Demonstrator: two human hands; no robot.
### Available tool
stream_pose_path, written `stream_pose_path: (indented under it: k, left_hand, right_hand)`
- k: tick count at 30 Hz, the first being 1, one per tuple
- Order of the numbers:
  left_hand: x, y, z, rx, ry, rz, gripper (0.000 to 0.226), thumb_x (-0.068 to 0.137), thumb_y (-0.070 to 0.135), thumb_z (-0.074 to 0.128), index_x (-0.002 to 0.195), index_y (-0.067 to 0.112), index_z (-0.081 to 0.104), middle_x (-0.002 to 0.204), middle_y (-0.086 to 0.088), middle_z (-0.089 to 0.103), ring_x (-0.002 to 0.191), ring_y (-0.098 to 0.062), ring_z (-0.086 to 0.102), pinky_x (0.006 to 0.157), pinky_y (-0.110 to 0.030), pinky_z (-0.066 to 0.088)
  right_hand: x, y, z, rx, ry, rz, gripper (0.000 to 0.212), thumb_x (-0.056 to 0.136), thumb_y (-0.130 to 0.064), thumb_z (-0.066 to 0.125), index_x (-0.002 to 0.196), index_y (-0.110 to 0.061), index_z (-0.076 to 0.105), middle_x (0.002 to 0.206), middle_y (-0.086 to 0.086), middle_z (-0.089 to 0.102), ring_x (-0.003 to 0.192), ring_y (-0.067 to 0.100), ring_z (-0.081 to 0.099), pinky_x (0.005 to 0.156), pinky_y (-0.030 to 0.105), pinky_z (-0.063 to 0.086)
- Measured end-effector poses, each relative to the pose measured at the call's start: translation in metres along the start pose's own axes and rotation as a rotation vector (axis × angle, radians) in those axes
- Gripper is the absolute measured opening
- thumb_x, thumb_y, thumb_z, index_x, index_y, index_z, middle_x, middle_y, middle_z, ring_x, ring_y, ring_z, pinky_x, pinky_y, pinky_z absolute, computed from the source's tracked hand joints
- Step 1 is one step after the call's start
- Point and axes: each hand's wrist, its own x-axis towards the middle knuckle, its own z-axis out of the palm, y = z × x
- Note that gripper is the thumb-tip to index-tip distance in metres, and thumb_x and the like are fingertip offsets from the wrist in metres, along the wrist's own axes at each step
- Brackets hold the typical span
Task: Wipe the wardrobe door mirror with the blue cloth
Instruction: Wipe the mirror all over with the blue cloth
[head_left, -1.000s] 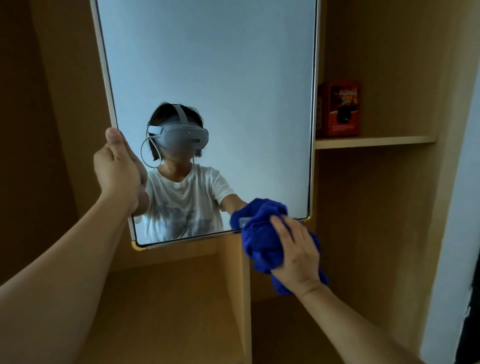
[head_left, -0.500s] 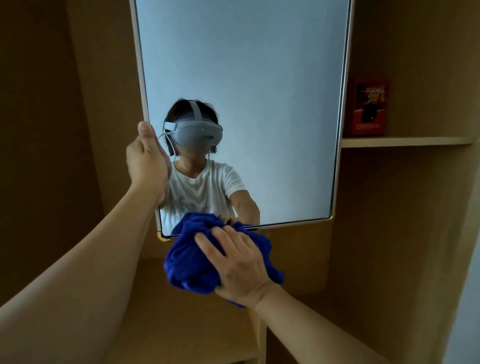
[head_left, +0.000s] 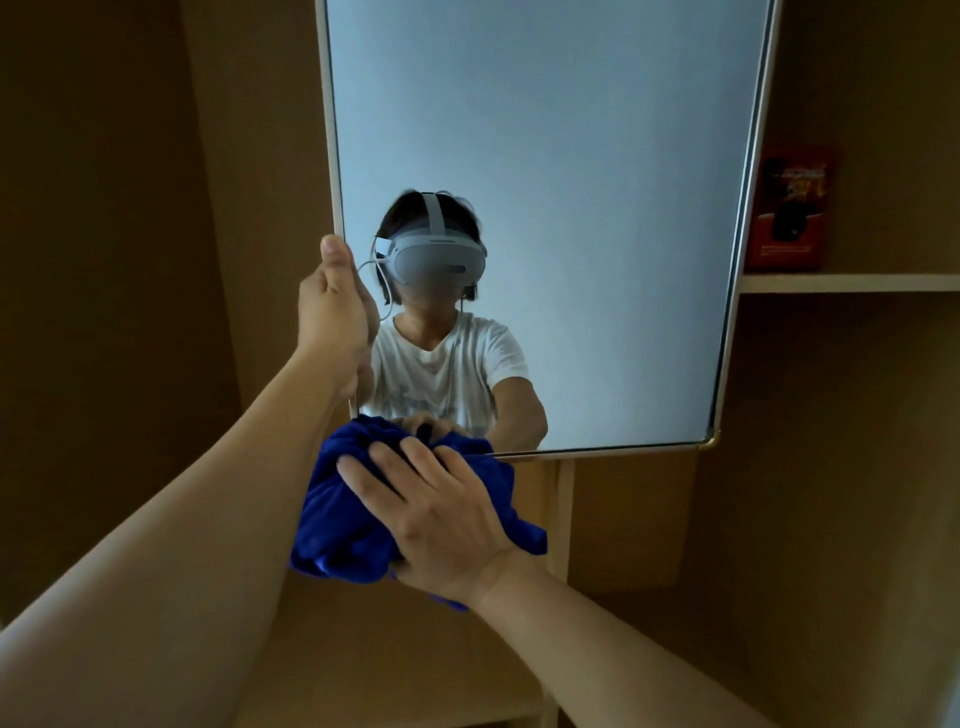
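The blue cloth (head_left: 353, 519) sits bunched in the lower centre of the frame, pressed against the bottom left corner of the mirror (head_left: 545, 156), where it hides that corner and part of the lower edge. The right hand (head_left: 441, 514) lies over the cloth with its fingers spread and curled into the folds, gripping the bundle against the glass; loose ends of fabric hang out below the palm and to the right of it. The mirror fills the upper centre of the frame, a tall panel in a pale frame with rounded, brass-coloured corner pieces, tilted a little so that its left edge leans. The left hand (head_left: 335, 317) is at centre left, clamped round that left edge, thumb pointing up along the front and the fingers wrapped behind. In the glass a person in a white T-shirt and a grey headset is reflected, with the cloth hand mirrored just above the real one. Around the mirror stand tan wooden wardrobe panels (head_left: 130, 260). At the right, a shelf (head_left: 852, 283) carries a red box (head_left: 789, 208), upright and partly behind the mirror's right edge.
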Motion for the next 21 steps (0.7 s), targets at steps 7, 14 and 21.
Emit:
stream_pose_path:
  k: [7,14,21]
  left_hand:
    - [-0.004,0.003,0.001,-0.002,0.007,0.015,0.050,0.092,0.061,0.026,0.072,0.022,0.049,0.060,0.004,0.046,0.059,-0.012,0.050,0.054,-0.026,0.042]
    - [0.000,-0.004,0.008,0.007,0.129,0.065,0.044,0.092,0.060,0.030,0.066,0.030,0.049,0.054,0.015,0.054,0.051,0.005,0.055,0.049,-0.012,0.043]
    - [-0.001,-0.005,0.011,-0.010,0.180,0.059,0.042,0.091,0.062,0.032,0.066,0.031,0.046,0.050,0.017,0.051,0.045,0.009,0.053,0.051,-0.015,0.041]
  right_hand:
    - [0.007,-0.005,-0.011,0.074,0.011,0.037,0.088,0.064,-0.037,0.078,0.140,-0.014,0.040,0.133,0.009,0.050,0.119,0.028,0.045,0.093,0.041,0.043]
    - [-0.040,0.025,-0.007,0.016,0.034,0.097,0.084,0.068,-0.050,0.074,0.139,-0.018,0.042,0.129,0.004,0.054,0.118,0.023,0.050,0.096,0.039,0.044]
    - [-0.087,0.070,-0.011,-0.049,0.178,0.243,0.077,0.077,-0.062,0.063,0.137,-0.018,0.045,0.123,0.002,0.058,0.115,0.021,0.052,0.100,0.035,0.035]
